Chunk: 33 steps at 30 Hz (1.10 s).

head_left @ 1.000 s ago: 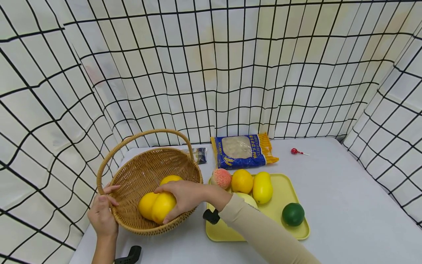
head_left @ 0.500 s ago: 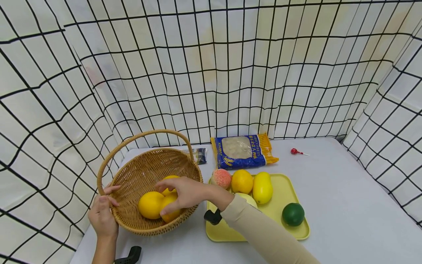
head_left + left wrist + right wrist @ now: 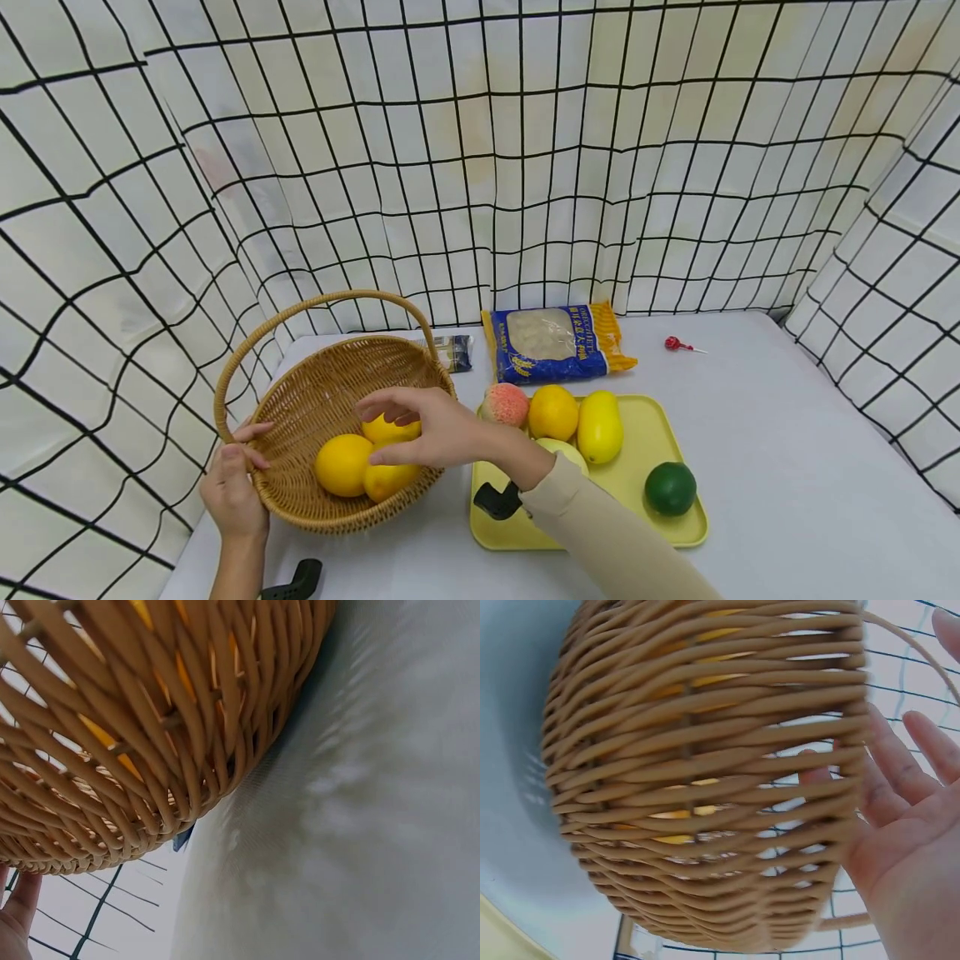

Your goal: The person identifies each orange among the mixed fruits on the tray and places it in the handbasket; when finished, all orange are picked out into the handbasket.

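Note:
A brown wicker basket (image 3: 300, 417) with a tall arched handle stands tilted on the left of the table, its mouth facing me. My left hand (image 3: 236, 492) grips its left rim, thumb and fingers over the edge near the handle's foot. Three orange-yellow round fruits (image 3: 342, 465) lie together in the lower part of the basket. My right hand (image 3: 442, 429) hovers over the basket's right rim, fingers spread from the thumb, holding nothing and partly covering two of the fruits. In the right wrist view, the woven wall (image 3: 705, 757) stands between the camera and the fruit.
Right of the basket is a yellow tray (image 3: 630, 508) with a peach (image 3: 506, 406), an orange (image 3: 553, 412), a yellow oblong fruit (image 3: 599, 427), a pale round fruit partly hidden by my right arm, and a dark green fruit (image 3: 671, 488). Behind lie a blue pasta bag (image 3: 547, 343) and a lollipop (image 3: 675, 343).
My right hand has let go of a fruit in the basket and drawn up and right. The fruits have settled, one rolling toward the right. My left hand keeps its grip on the rim.

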Each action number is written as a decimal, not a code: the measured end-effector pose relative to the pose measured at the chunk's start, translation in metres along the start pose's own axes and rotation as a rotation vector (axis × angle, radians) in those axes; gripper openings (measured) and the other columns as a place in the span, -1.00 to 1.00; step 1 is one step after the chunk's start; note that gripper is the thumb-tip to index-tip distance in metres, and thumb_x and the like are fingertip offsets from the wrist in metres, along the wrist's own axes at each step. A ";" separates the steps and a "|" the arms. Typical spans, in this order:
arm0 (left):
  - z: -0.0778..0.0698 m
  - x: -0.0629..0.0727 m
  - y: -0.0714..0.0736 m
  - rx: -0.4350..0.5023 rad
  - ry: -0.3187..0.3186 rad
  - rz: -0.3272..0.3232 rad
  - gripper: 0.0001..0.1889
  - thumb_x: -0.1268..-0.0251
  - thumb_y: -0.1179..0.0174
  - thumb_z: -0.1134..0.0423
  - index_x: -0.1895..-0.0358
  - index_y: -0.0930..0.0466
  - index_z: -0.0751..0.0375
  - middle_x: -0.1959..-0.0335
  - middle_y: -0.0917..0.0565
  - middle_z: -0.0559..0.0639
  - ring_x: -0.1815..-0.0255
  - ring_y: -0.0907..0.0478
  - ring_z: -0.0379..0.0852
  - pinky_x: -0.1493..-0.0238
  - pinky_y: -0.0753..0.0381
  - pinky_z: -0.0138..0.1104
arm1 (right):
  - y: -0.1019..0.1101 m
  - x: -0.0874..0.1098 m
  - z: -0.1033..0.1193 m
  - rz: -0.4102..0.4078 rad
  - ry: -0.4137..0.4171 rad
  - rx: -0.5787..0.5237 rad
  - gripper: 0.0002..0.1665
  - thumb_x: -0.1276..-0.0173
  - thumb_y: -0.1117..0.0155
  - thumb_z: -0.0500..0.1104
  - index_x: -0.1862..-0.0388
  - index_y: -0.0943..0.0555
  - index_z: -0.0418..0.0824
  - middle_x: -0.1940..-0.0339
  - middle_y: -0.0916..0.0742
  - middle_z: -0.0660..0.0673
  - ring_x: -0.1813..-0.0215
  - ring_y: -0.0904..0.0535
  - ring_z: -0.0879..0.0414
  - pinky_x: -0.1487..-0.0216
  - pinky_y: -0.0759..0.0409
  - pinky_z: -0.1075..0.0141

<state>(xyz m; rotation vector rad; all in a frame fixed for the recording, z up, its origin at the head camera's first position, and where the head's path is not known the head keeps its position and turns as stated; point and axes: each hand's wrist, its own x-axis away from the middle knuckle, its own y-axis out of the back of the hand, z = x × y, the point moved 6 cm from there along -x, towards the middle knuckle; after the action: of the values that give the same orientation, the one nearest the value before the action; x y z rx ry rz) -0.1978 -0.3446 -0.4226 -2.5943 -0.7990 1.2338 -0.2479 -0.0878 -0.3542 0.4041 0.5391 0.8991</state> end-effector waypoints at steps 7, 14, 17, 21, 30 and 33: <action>-0.001 0.000 -0.001 0.017 -0.016 -0.005 -0.45 -0.51 0.14 0.37 0.75 -0.24 0.61 0.29 -0.73 0.20 -0.14 -0.48 0.19 -0.35 -0.29 -0.29 | 0.022 0.020 0.011 -0.169 0.043 -0.029 -0.45 -0.36 -0.32 -0.09 -0.31 -0.46 -0.02 -0.22 -0.61 0.04 -0.20 -0.48 0.28 -0.24 -0.47 0.26; -0.001 -0.001 -0.001 -0.007 -0.028 -0.004 -0.45 -0.50 0.14 0.38 0.76 -0.24 0.61 0.30 -0.73 0.19 -0.12 -0.50 0.19 -0.33 -0.31 -0.30 | 0.050 0.052 -0.001 -0.279 0.013 0.013 -0.51 -0.37 -0.30 -0.12 -0.27 -0.50 -0.01 -0.26 -0.58 0.03 -0.29 -0.45 0.17 -0.24 -0.48 0.14; -0.002 -0.001 -0.002 -0.007 -0.022 -0.002 -0.45 -0.51 0.14 0.37 0.76 -0.25 0.61 0.30 -0.73 0.18 -0.11 -0.50 0.18 -0.31 -0.33 -0.33 | 0.061 0.068 -0.016 -0.297 -0.037 0.052 -0.50 -0.35 -0.33 -0.15 -0.26 -0.51 -0.03 -0.27 -0.57 0.05 -0.30 -0.45 0.14 -0.24 -0.50 0.13; -0.003 -0.001 -0.001 -0.013 -0.016 -0.005 -0.45 -0.51 0.14 0.37 0.76 -0.25 0.60 0.30 -0.73 0.18 -0.09 -0.51 0.16 -0.30 -0.34 -0.35 | 0.076 0.090 -0.037 -0.299 -0.111 0.095 -0.48 -0.33 -0.35 -0.14 -0.26 -0.51 -0.03 -0.28 -0.56 0.05 -0.28 -0.48 0.07 -0.24 -0.50 0.06; -0.002 -0.001 0.001 -0.018 -0.007 -0.014 -0.45 -0.50 0.13 0.37 0.76 -0.25 0.60 0.30 -0.73 0.17 -0.11 -0.51 0.15 -0.31 -0.33 -0.35 | 0.109 0.120 -0.068 -0.288 -0.265 0.179 -0.40 -0.32 -0.36 -0.11 -0.32 -0.46 -0.16 -0.33 -0.54 -0.13 -0.29 -0.46 -0.07 -0.26 -0.47 -0.01; -0.001 0.000 0.001 -0.031 -0.001 -0.015 -0.46 -0.50 0.13 0.36 0.75 -0.25 0.60 0.30 -0.73 0.16 -0.11 -0.51 0.15 -0.32 -0.32 -0.36 | 0.121 0.125 -0.077 -0.260 -0.289 0.224 -0.37 -0.33 -0.34 -0.08 -0.34 -0.44 -0.19 -0.33 -0.53 -0.17 -0.30 -0.45 -0.13 -0.26 -0.46 -0.06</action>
<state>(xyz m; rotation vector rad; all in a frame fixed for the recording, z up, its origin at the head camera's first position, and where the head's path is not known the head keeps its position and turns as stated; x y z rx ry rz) -0.1967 -0.3458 -0.4221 -2.6076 -0.8423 1.2286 -0.3062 0.0905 -0.3838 0.6402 0.4147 0.5197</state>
